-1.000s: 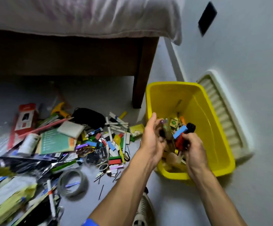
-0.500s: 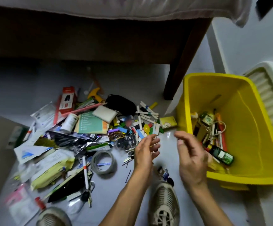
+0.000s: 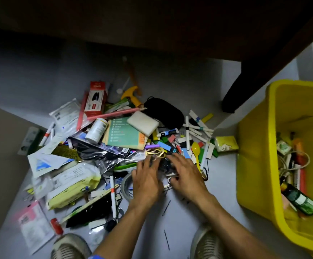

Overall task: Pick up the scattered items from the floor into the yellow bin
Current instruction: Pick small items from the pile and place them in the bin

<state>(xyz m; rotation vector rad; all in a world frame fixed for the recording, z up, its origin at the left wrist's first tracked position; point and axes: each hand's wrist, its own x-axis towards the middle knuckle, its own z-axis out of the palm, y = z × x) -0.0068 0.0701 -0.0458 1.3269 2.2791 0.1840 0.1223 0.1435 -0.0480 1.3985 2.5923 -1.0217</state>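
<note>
Floor (image 3: pixel 185 217): pale grey, seen from above; a dark furniture leg (image 3: pixel 245 86) stands at the upper right.

Yellow bin (image 3: pixel 255 165): a large open tub at the right edge, upright on the floor. It already holds a green bottle (image 3: pixel 299 200), cords and pens along its near side. It lies to the right of both hands and well apart from them.

Scattered items (image 3: pixel 103 146): a broad heap covering the left and middle of the floor. Among them are a red box (image 3: pixel 95 99), a white bottle (image 3: pixel 96 130), a teal booklet (image 3: pixel 125 134), a white sponge (image 3: pixel 142 123), a black pouch (image 3: pixel 163 111), a yellow tissue packet (image 3: pixel 226 146), white markers and small coloured blocks.

Left hand (image 3: pixel 146 181): palm down at the heap's near edge, fingers spread and reaching forward onto dark small clutter. Whether it pinches anything I cannot tell.

Right hand (image 3: pixel 186 172): palm down just beside the left, fingers loosely bent over the same dark clutter. I cannot tell what, if anything, it grips. This hand is the nearer one to the bin.

Yellow spoon (image 3: pixel 197 154): just beyond the right hand's fingertips, its long axis running toward and away from the person.

Hairpins (image 3: pixel 166 205): thin dark pins lie loose on bare floor near the wrists, pointing roughly toward the person.

Key relation: the clutter sits directly under and ahead of both hands, so a gathered handful would likely need to travel rightward to the bin.
</note>
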